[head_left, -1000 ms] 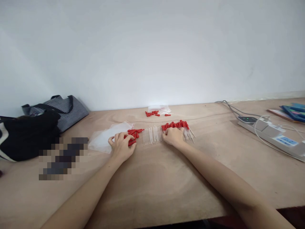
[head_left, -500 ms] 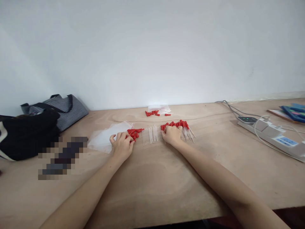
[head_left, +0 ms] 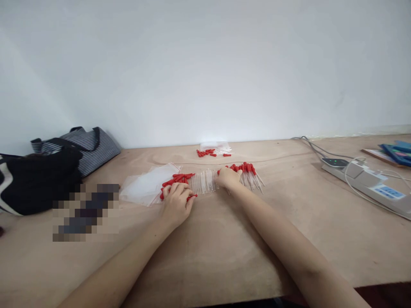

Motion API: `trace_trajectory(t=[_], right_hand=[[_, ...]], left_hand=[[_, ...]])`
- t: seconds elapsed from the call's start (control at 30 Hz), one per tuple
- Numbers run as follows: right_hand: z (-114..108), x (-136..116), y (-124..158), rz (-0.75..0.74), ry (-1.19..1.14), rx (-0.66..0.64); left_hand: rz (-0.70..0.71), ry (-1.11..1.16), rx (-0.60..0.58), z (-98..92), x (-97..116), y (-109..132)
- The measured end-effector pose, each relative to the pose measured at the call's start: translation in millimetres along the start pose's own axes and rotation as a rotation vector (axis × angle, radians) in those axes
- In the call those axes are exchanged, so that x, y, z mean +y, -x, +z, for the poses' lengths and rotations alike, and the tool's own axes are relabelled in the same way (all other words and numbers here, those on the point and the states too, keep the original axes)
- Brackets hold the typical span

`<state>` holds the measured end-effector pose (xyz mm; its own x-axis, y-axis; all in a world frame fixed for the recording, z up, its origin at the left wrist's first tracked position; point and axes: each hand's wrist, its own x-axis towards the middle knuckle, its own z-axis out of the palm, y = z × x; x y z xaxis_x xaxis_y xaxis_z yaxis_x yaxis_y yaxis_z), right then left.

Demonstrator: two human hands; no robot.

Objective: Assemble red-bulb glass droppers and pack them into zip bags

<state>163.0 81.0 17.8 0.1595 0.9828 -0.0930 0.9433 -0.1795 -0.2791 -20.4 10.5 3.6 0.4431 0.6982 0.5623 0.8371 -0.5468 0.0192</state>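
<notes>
My left hand [head_left: 177, 204] is low over the table, its fingers curled round a red rubber bulb [head_left: 192, 197] whose narrow end sticks out by the fingertips. Just beyond it lies a loose pile of red bulbs [head_left: 180, 176], partly over clear plastic bags [head_left: 144, 186]. A row of bare thin glass dropper tubes [head_left: 203, 182] runs between my two hands. My right hand [head_left: 228, 177] is closed at the right end of this row, pinching at a tube; its fingertips are mostly hidden. To its right, droppers with red bulbs fitted [head_left: 248, 171] lie side by side, tubes towards me.
Near the wall lie more red bulbs [head_left: 205, 152] and a small clear bag [head_left: 218, 147] with thin tubes. A power strip [head_left: 369, 182] with cables stands right, blue folders [head_left: 394, 154] behind it. A black bag [head_left: 41, 184] and a striped bag [head_left: 93, 145] are left.
My left hand has drawn back from the bulb pile, nearer to me and to the right, and now shows a bulb at its fingertips. My right hand has shifted slightly left.
</notes>
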Motion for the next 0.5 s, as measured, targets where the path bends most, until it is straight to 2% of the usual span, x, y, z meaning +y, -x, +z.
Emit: trace_trajectory(t=[0.13, 0.27, 0.37, 0.43, 0.5], right_hand=[[-4, 0, 2, -0.037, -0.014, 0.005], [-16, 13, 20, -0.177, -0.027, 0.056], [-21, 36, 43, -0.384, -0.051, 0.082], [-19, 55, 58, -0.626, -0.066, 0.136], [-12, 72, 70, -0.722, -0.072, 0.162]], left_hand=[[0.047, 0.068, -0.035, -0.3, 4, 2], [0.088, 0.153, -0.096, 1.6, 15, 5], [0.104, 0.205, -0.150, 2.6, 24, 7], [0.102, 0.220, -0.179, 2.4, 28, 7], [0.088, 0.222, -0.192, 2.4, 29, 7]])
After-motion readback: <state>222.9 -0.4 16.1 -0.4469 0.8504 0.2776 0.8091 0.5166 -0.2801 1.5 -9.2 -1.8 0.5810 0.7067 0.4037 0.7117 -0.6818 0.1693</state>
